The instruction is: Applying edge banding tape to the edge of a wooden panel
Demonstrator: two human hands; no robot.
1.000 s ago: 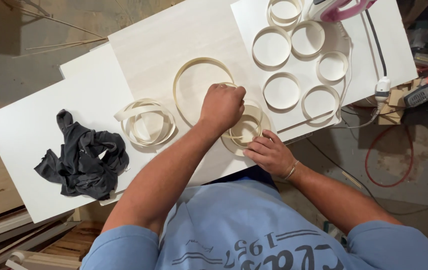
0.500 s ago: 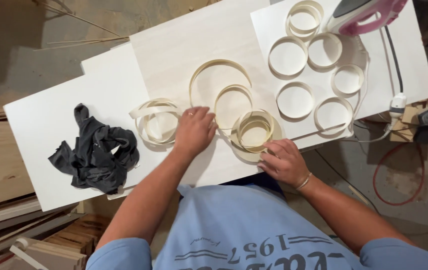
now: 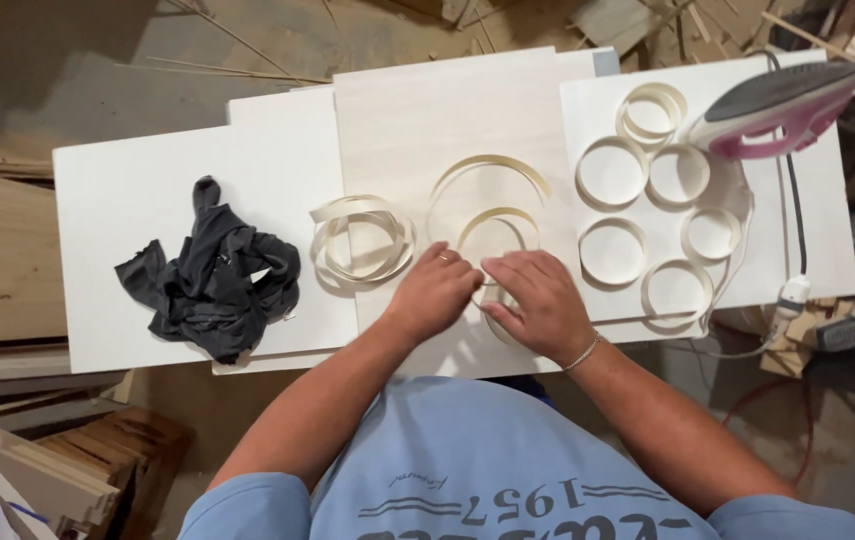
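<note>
Both hands meet at the counter's (image 3: 148, 180) middle: left hand (image 3: 435, 292) and right hand (image 3: 540, 300), fingers curled down on a coil of pale strip (image 3: 496, 228). Black rag (image 3: 210, 272) at nine o'clock; iron (image 3: 773, 100) at two.

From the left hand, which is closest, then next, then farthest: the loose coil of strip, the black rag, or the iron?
1. Loose coil of strip, just left of the left hand.
2. Black rag, farther left.
3. Iron, far right corner.
</note>
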